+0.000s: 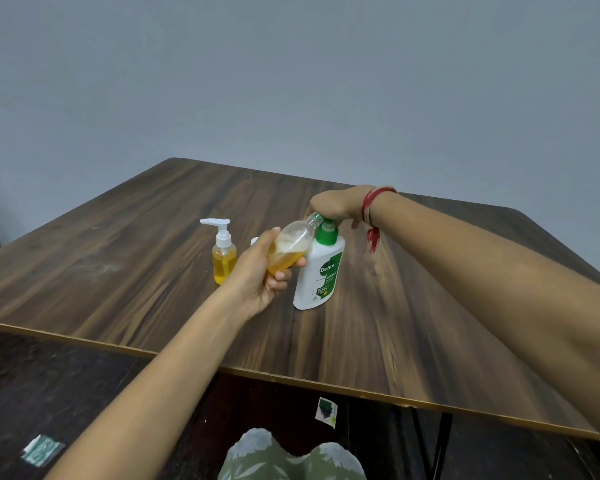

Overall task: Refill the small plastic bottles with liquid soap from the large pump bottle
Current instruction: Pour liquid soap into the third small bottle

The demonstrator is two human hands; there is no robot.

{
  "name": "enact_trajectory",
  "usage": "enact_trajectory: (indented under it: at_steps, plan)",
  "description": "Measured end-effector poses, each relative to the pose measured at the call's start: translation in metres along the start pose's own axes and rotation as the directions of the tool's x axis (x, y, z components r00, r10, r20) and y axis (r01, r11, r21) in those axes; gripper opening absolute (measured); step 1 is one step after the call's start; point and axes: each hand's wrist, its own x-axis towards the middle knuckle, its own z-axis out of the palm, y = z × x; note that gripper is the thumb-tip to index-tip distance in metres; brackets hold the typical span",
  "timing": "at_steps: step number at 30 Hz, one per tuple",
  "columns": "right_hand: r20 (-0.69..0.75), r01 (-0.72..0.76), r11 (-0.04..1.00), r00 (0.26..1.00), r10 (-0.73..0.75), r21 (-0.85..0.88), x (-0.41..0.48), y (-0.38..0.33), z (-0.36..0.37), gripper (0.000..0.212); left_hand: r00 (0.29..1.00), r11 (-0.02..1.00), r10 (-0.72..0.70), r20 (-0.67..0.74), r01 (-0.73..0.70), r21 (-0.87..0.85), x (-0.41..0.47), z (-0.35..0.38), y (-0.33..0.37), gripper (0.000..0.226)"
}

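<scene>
Left hand (pixel 257 273) grip wrapped round tilted small bottle (pixel 291 247), right hand (pixel 331 204) curled over large pump bottle (pixel 321 275)

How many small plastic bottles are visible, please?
2: one capped bottle stands on the table; one open bottle tilts in the left hand at the large pump bottle. The hand may hide more.

The person wears a red tasselled wrist thread (pixel 370 211) and green leaf-print trousers (pixel 284 460).

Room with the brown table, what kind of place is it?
Probably a plain indoor room, maybe at home: a wooden table, a bare grey wall and a large pump bottle of soap.
</scene>
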Motion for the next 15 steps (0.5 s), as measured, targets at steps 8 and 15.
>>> enact_trajectory:
  at_steps: [8, 15]
  plan:
    - [-0.019, -0.005, 1.000, 1.000, 0.006, 0.022, 0.0021, 0.0027, 0.0028, 0.045, 1.000, 1.000, -0.002, -0.009, 0.002, -0.001, 0.0018, -0.0011, -0.0011, 0.030]
    - [-0.034, -0.006, 0.998, 0.999, 0.008, 0.063, -0.0004, 0.0064, 0.0044, 0.046, 1.000, 1.000, -0.016, -0.005, 0.016, -0.009, 0.0001, 0.0005, -0.0034, 0.034]
